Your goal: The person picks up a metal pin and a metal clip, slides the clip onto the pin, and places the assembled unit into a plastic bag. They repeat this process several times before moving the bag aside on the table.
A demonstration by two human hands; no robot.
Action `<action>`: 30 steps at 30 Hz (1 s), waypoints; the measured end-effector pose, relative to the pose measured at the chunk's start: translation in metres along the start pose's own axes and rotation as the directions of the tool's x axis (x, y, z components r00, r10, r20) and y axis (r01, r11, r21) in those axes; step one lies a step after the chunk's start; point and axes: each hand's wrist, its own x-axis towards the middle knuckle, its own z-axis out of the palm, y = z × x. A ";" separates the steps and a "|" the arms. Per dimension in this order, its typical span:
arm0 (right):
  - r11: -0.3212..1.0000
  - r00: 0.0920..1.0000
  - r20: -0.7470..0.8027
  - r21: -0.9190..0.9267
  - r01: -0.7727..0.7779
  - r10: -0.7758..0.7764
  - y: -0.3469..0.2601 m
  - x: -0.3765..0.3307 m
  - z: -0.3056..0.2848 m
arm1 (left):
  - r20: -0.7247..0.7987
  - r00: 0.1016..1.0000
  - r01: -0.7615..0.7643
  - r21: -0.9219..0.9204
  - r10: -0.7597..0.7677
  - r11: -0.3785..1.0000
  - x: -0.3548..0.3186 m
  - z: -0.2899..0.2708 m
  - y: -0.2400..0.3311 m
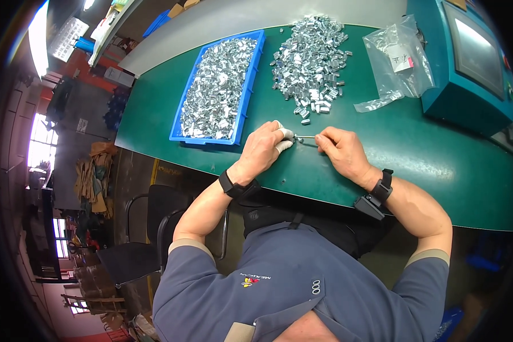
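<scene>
My left hand (263, 149) rests on the green table (416, 154), its white-wrapped fingertips pinched on one end of a small silver metal part (305, 139). My right hand (341, 151) pinches the other end of the same part, so both hands meet just below the loose heap of silver metal clips (310, 60). A blue tray (247, 91) filled with similar clips lies to the left of that heap, just beyond my left hand. Both wrists wear black bands.
A clear plastic bag (398, 60) with a paper tag lies at the back right. A teal machine with a screen (467, 62) stands at the right edge. A black chair (154, 222) is beside me at the left, below the table's front edge.
</scene>
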 end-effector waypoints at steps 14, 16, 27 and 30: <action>0.985 0.990 0.109 -0.141 0.103 -0.088 0.000 -0.003 0.000 | -0.128 0.987 -0.103 -0.069 0.093 0.992 0.012 0.008 0.031; 0.987 0.993 0.103 -0.142 0.072 -0.058 -0.005 -0.003 0.000 | -0.131 0.983 -0.137 -0.045 0.130 0.990 0.014 0.009 0.034; 0.996 0.995 0.071 0.060 0.063 -0.068 -0.005 -0.007 0.004 | -0.148 0.977 -0.147 0.043 0.152 0.988 -0.002 -0.011 0.034; 0.994 0.991 0.106 0.080 0.077 -0.085 -0.004 -0.006 0.003 | -0.199 0.971 -0.113 0.105 0.132 0.988 -0.014 -0.027 0.023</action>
